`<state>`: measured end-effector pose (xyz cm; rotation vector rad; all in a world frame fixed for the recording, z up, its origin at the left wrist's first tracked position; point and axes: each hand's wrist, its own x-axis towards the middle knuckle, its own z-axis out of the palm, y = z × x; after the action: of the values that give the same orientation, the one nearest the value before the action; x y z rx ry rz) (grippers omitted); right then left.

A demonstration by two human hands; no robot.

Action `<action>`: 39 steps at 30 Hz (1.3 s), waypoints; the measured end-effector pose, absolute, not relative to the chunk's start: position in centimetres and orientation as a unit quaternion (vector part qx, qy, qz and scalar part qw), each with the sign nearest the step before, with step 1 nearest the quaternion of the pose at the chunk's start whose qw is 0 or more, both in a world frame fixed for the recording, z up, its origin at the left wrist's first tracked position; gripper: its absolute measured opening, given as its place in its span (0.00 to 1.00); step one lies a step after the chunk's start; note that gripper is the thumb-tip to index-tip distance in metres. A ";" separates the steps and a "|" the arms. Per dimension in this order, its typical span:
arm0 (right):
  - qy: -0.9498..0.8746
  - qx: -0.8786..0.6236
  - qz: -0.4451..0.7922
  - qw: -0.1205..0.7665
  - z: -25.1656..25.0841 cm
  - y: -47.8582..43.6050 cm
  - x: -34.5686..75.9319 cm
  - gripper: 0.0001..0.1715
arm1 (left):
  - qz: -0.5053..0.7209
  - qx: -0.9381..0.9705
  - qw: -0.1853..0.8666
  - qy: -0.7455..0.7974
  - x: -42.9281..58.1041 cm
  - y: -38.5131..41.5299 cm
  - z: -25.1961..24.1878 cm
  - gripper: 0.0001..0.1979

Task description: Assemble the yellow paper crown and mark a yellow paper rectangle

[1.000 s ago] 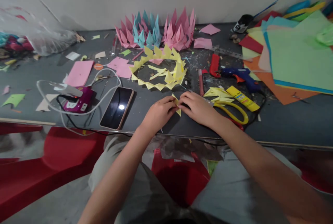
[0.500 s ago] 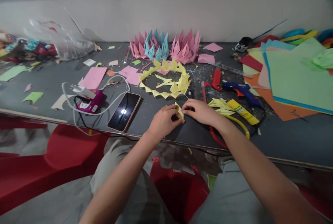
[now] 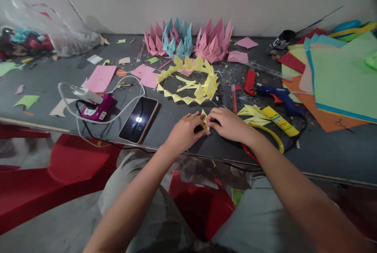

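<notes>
2 hands (image 3: 184,133) (image 3: 226,123) hold 1 ylw ppr (image 3: 205,121).

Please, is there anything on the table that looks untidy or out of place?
Yes. Paper scraps lie scattered across the table like litter, and a black cable hangs past its front edge, where it might get snagged. I see nothing clearly spilled or broken.

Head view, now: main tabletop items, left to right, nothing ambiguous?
Green paper scrap → purple power box → phone → small yellow paper → reddish tube → yellow packet → light green sheet.
</notes>
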<state>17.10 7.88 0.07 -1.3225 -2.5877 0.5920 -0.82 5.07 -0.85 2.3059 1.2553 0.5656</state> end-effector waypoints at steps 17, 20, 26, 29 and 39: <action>-0.840 -0.520 0.141 0.067 -0.2 6.8 15.9 0.08 | 0.240 0.833 0.158 0.473 0.2 4.1 -0.6 0.05; -0.831 -0.526 0.160 0.080 -0.1 6.7 15.8 0.06 | 0.222 0.837 0.111 0.487 0.6 3.3 -0.5 0.05; -0.799 -0.546 0.231 0.095 0.8 7.8 15.8 0.02 | 0.195 0.864 0.013 0.464 1.2 1.8 -0.6 0.10; -0.790 -0.544 0.273 0.081 1.2 8.7 15.9 0.04 | 0.184 0.870 -0.014 0.457 1.5 1.2 -0.7 0.14; -0.789 -0.550 0.265 0.072 0.9 9.8 16.0 0.04 | 0.164 0.870 0.004 0.465 1.6 1.6 -0.3 0.17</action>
<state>15.99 9.81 0.88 -1.6540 -2.3693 0.7952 1.63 1.57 -0.25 2.7252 1.4583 0.5152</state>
